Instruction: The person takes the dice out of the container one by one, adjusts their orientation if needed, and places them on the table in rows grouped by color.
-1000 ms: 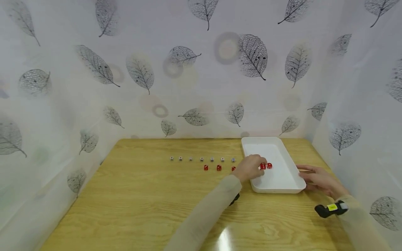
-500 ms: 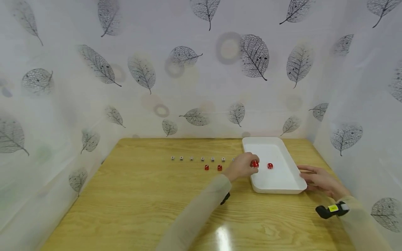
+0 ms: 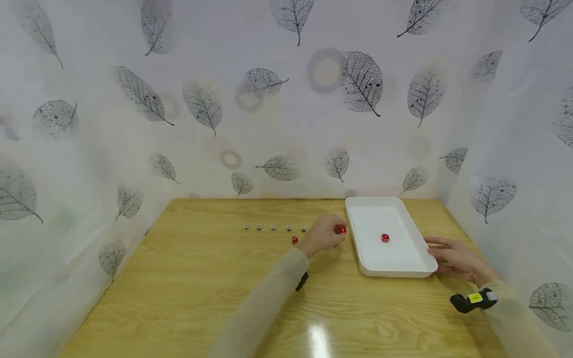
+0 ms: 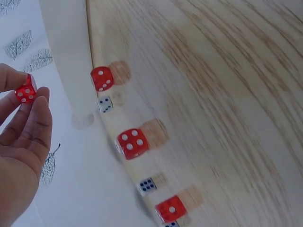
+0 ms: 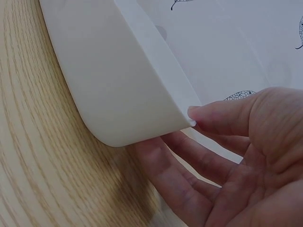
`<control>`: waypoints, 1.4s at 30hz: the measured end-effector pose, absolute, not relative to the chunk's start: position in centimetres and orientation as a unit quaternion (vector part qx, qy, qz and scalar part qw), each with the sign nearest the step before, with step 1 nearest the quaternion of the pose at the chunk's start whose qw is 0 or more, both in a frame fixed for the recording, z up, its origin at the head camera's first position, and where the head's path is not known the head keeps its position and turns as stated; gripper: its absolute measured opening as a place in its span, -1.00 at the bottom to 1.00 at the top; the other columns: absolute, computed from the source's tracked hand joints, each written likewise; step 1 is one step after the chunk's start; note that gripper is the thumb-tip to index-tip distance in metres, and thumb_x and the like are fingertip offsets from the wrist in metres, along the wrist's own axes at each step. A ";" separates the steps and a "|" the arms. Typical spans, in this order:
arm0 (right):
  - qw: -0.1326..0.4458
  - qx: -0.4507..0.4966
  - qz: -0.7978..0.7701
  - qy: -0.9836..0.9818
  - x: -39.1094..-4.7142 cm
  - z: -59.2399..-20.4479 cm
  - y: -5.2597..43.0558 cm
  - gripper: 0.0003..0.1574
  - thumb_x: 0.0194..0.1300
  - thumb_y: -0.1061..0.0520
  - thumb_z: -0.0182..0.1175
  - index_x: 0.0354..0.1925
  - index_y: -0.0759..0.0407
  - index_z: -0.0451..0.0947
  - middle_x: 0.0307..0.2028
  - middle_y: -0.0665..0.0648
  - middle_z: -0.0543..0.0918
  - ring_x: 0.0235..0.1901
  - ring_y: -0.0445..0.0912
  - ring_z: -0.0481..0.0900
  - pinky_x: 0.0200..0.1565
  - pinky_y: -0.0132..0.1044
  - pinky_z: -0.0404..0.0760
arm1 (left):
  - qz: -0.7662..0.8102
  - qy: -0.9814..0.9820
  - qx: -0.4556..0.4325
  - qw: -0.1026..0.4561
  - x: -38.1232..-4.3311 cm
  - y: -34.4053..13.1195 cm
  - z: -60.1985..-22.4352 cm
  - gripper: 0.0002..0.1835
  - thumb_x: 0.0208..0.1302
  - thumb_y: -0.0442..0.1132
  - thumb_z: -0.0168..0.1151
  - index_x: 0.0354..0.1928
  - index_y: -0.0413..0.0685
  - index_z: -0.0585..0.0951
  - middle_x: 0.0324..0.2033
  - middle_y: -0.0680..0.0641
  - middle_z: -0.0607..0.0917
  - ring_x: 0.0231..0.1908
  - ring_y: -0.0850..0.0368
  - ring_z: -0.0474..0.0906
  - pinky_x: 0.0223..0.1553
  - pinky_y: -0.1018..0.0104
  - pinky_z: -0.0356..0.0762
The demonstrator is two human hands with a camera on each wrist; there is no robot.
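My left hand pinches a red die between thumb and fingers, just left of the white tray. One red die lies on the tray's floor. Left of the hand, another red die rests on the table; the left wrist view shows several red dice, including one with four dots up. At the tray's right front corner, my right hand holds the tray, its thumb on the rim and fingers against the outer wall. The left hand hides some dice in the head view.
Small white dice stand in a row behind the red ones on the wooden table. A leaf-patterned curtain closes off the back and both sides of the table.
My left hand has moved left from over the tray, carrying the red die out past the rim. It now covers dice that were visible before. My right hand has stayed at the tray.
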State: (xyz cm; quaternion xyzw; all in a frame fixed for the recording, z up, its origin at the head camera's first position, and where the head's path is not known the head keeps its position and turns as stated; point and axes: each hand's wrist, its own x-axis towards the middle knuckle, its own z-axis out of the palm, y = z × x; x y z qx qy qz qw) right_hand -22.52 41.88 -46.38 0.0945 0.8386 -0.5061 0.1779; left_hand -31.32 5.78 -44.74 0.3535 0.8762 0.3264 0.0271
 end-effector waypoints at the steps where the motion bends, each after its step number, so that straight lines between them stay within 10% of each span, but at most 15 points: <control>1: 0.178 0.092 -0.505 0.839 -22.5 -46.4 41.9 -0.10 0.49 -0.02 0.04 0.49 0.40 -0.11 0.30 0.55 0.29 -0.10 -0.14 0.62 -0.07 -0.15 0.69 | 0.331 0.874 0.354 0.026 -31.3 5.5 -44.7 -0.72 0.19 -0.35 0.28 -0.04 -0.22 0.69 -0.19 -0.04 0.72 -0.26 0.25 0.58 -0.20 0.55 0.52; 42: 0.177 0.082 -0.515 0.835 -22.3 -46.6 41.9 -0.10 0.51 -0.03 0.01 0.50 0.39 -0.16 0.35 0.59 0.19 -0.05 -0.07 0.64 -0.06 -0.10 0.69 | 0.364 0.894 0.258 0.036 -33.3 -6.0 -46.0 -0.71 0.16 -0.34 0.30 -0.06 -0.26 0.66 -0.21 -0.07 0.70 -0.21 0.12 0.59 -0.11 0.23 0.60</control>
